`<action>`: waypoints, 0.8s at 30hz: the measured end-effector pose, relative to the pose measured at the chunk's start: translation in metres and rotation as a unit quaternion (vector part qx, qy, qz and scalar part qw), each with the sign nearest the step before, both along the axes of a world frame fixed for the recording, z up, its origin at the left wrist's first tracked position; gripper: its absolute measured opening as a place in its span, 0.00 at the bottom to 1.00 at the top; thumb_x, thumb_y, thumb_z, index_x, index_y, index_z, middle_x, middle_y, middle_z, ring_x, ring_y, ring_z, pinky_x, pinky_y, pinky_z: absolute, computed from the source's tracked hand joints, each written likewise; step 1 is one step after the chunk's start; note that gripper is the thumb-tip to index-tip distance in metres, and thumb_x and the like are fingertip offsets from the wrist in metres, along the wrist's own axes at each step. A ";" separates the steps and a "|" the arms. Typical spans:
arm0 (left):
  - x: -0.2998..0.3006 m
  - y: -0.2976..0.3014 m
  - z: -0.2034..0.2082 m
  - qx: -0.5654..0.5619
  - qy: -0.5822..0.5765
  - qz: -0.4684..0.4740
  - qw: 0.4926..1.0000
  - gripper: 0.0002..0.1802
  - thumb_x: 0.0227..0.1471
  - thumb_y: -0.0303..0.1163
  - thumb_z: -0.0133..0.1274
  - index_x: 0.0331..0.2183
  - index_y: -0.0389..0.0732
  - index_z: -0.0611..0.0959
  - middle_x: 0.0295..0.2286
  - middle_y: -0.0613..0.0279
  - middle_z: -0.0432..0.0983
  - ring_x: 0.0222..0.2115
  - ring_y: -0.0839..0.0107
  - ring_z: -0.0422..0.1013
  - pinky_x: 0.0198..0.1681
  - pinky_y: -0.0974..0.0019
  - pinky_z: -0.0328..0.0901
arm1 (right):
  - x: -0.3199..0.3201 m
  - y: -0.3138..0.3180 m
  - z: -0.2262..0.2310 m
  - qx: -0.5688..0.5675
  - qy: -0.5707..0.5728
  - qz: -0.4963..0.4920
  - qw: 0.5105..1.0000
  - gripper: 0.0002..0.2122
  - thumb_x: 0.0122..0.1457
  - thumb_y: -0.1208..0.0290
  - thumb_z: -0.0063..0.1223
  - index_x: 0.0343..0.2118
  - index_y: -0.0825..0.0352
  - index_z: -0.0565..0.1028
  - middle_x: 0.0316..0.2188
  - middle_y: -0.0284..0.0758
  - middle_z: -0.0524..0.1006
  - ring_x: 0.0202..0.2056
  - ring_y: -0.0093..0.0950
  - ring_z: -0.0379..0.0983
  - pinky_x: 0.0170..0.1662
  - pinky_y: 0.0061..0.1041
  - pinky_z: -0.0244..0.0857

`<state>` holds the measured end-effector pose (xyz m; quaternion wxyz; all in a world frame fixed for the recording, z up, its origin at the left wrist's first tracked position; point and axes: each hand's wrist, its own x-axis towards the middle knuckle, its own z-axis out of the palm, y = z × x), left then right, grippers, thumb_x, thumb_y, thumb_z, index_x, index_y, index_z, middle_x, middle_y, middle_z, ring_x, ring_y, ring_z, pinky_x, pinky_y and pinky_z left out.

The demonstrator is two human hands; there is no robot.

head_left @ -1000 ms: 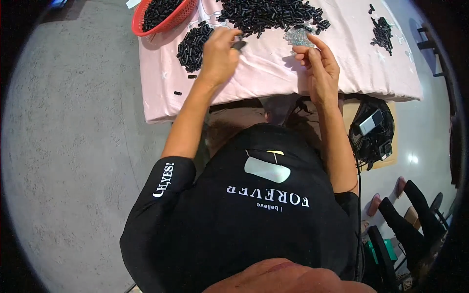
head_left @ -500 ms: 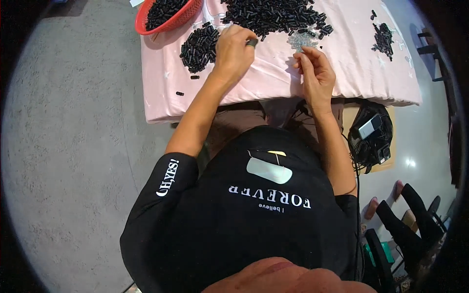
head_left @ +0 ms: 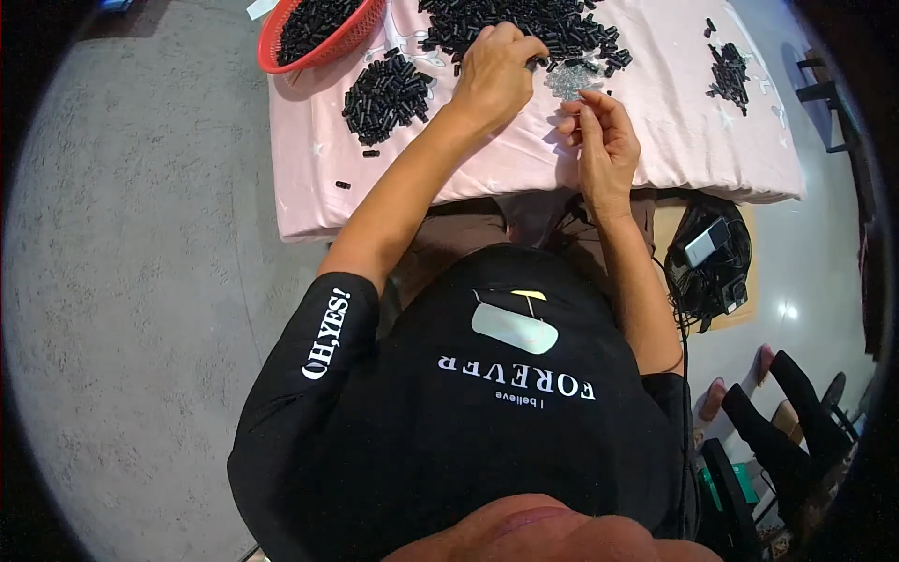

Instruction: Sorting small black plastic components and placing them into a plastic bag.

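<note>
My left hand is over the near edge of a large pile of small black cylindrical pieces. Its thumb and forefinger close on one dark piece there, partly hidden by the fingers. To the right, my right hand is raised just in front of a small heap of clear, glassy bits. Its thumb and fingertips are pinched together; whatever is between them is too small to make out. Left of my left hand lies a smaller heap of black pieces, with two single pieces nearer the table's edge.
A red plastic basket full of black pieces stands at the table's far left. Another small group of black pieces lies at the right on the pink cloth. Below the table's right side is a black bag with cables.
My left hand has moved right and slightly away from me, from beside the smaller heap to the large pile's edge. The black piece visible in its fingers earlier no longer shows there. My right hand has hardly moved.
</note>
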<state>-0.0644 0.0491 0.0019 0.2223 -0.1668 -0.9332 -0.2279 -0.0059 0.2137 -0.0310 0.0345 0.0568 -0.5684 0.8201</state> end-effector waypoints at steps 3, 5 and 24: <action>-0.010 0.009 -0.001 -0.036 0.003 0.000 0.999 0.12 0.46 0.22 0.49 0.32 0.43 0.85 0.32 0.53 0.73 0.39 0.54 0.68 0.44 0.55 0.64 | -0.001 0.002 -0.003 0.011 0.010 -0.001 1.000 0.09 0.65 0.76 0.45 0.46 0.72 0.70 0.35 0.34 0.77 0.30 0.16 0.72 0.32 0.14 0.66; -0.013 0.007 -0.005 -0.054 -0.001 0.005 0.999 0.12 0.45 0.22 0.49 0.32 0.42 0.84 0.32 0.53 0.73 0.39 0.53 0.68 0.44 0.55 0.64 | 0.000 0.001 -0.002 0.007 0.012 -0.002 1.000 0.09 0.65 0.76 0.45 0.46 0.72 0.70 0.34 0.34 0.77 0.30 0.16 0.72 0.32 0.14 0.67; 0.042 0.005 0.017 0.122 -0.174 -0.112 0.971 0.13 0.47 0.21 0.50 0.37 0.37 0.81 0.30 0.54 0.77 0.29 0.65 0.74 0.35 0.68 0.67 | 0.000 0.000 -0.003 0.070 0.028 0.002 0.997 0.05 0.62 0.79 0.52 0.39 0.71 0.75 0.31 0.29 0.77 0.30 0.16 0.74 0.34 0.15 0.69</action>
